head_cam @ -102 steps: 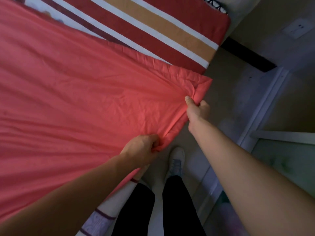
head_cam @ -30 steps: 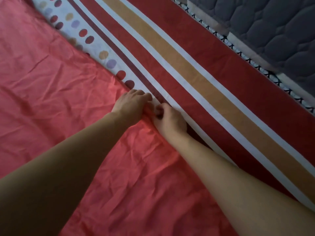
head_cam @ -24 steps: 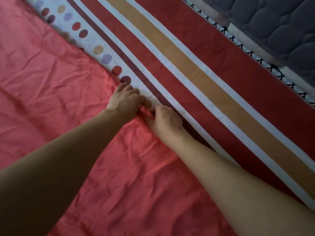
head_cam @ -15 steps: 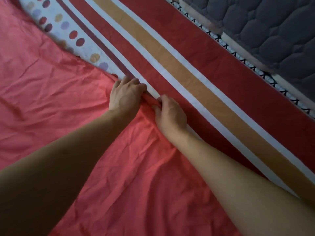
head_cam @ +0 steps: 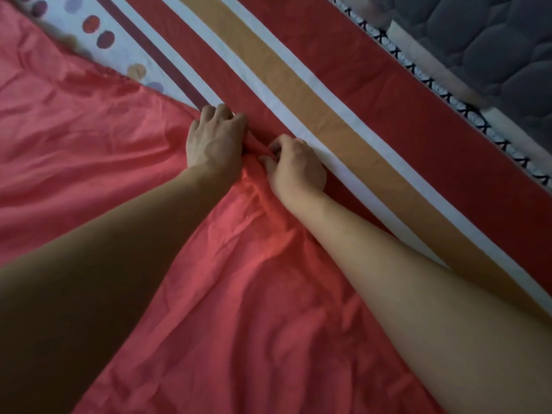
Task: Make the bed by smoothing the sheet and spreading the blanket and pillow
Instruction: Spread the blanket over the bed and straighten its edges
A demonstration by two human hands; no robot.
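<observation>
gripped by the left hand [head_cam: 215, 138] and right hand [head_cam: 294, 165], the edge of the red blanket [head_cam: 254, 294] has been dragged further over the striped sheet [head_cam: 298, 85], so spreading is judged unfinished.

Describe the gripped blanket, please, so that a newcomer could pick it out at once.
Start from the striped sheet running diagonally across the bed in dark red, white and tan bands. The blanket covers its lower left side, its edge gripped by the left hand and right hand. It alone is plain coral red and creased, without stripes or dots.
</observation>
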